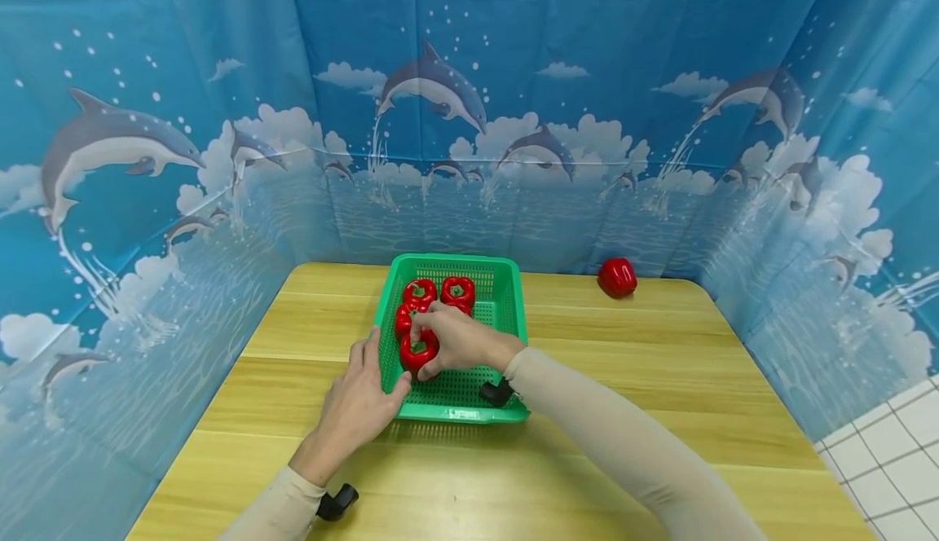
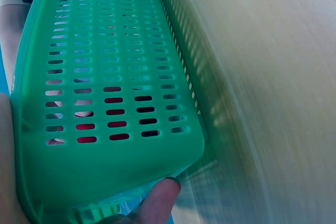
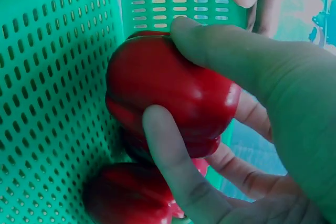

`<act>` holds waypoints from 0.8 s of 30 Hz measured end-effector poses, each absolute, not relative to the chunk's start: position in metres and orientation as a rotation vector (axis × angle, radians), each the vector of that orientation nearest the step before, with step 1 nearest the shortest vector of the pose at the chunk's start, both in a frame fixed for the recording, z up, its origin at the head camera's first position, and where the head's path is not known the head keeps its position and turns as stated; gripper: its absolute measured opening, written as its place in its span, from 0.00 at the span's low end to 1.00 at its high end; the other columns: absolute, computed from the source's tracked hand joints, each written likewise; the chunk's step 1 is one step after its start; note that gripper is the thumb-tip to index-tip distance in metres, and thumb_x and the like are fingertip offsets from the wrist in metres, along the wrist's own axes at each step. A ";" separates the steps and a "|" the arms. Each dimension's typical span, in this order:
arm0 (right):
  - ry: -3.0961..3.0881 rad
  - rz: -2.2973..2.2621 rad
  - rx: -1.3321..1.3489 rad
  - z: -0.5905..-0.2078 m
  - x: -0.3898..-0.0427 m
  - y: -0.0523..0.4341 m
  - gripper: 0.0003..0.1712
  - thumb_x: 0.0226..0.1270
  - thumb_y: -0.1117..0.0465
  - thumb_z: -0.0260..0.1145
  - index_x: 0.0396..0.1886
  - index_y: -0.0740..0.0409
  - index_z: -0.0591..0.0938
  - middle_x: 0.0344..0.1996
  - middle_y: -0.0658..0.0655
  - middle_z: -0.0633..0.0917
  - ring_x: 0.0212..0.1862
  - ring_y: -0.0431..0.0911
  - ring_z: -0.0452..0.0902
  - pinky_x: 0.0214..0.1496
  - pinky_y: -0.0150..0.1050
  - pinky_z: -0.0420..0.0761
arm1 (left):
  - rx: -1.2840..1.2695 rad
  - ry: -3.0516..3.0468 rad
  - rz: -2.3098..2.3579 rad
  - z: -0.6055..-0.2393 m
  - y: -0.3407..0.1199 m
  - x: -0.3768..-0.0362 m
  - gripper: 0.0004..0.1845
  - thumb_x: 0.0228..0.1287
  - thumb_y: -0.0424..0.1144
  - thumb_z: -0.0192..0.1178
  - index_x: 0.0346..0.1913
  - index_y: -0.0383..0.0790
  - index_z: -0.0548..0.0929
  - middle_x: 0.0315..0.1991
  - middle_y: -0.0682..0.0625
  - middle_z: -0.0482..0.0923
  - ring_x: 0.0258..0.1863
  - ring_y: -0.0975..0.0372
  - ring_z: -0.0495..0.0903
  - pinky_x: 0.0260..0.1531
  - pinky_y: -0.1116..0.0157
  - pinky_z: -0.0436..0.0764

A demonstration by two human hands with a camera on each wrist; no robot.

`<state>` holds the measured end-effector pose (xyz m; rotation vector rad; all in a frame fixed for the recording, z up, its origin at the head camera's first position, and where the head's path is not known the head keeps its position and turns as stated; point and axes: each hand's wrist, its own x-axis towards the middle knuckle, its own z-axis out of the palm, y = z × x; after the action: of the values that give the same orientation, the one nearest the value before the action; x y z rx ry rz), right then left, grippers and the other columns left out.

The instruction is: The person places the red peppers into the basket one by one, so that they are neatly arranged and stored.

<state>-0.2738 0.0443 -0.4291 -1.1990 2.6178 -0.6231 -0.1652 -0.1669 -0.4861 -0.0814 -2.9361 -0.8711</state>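
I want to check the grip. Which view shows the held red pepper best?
The right wrist view: the red pepper fills the frame, with the right hand curled round it. The head view shows it small, partly covered by that hand. The left wrist view shows only red glimpses through the green basket.

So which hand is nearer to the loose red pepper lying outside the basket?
The right hand, though neither is close. It grips a pepper inside the green basket. The left hand holds the basket's left wall, farther from the loose pepper at the table's far right.
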 end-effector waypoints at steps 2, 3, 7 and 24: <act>2.610 -0.605 -1.190 -0.430 -0.273 0.044 0.24 0.67 0.49 0.92 0.54 0.50 0.89 0.50 0.51 0.89 0.55 0.45 0.76 0.49 0.38 0.83 | -0.079 -2.935 -0.873 -0.486 -0.167 -0.165 0.57 0.84 0.59 0.64 0.97 0.35 0.45 0.88 0.30 0.63 0.19 0.54 0.70 0.20 0.59 0.72; 2.603 -0.601 -1.191 -0.431 -0.273 0.043 0.22 0.68 0.50 0.91 0.54 0.50 0.90 0.51 0.51 0.90 0.56 0.46 0.76 0.51 0.38 0.83 | -0.078 -2.935 -0.875 -0.486 -0.167 -0.165 0.57 0.84 0.59 0.64 0.97 0.35 0.45 0.88 0.30 0.63 0.19 0.55 0.70 0.20 0.60 0.71; 2.570 -0.631 -1.212 -0.433 -0.274 0.044 0.16 0.72 0.58 0.88 0.55 0.52 0.92 0.54 0.53 0.92 0.60 0.53 0.81 0.58 0.42 0.86 | -0.077 -2.936 -0.879 -0.486 -0.167 -0.165 0.57 0.84 0.58 0.64 0.97 0.35 0.45 0.88 0.30 0.62 0.18 0.56 0.67 0.19 0.61 0.70; 2.561 -0.689 -1.193 -0.432 -0.274 0.050 0.18 0.74 0.61 0.86 0.59 0.56 0.93 0.58 0.57 0.91 0.62 0.60 0.86 0.59 0.42 0.88 | -0.081 -2.931 -0.880 -0.483 -0.166 -0.163 0.57 0.84 0.57 0.64 0.97 0.34 0.45 0.88 0.30 0.63 0.18 0.55 0.67 0.19 0.60 0.70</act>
<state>-0.2738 0.0502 -0.4319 -1.1935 2.5612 -0.6895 -0.1635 -0.1658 -0.4834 -0.0807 -2.9312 -0.8795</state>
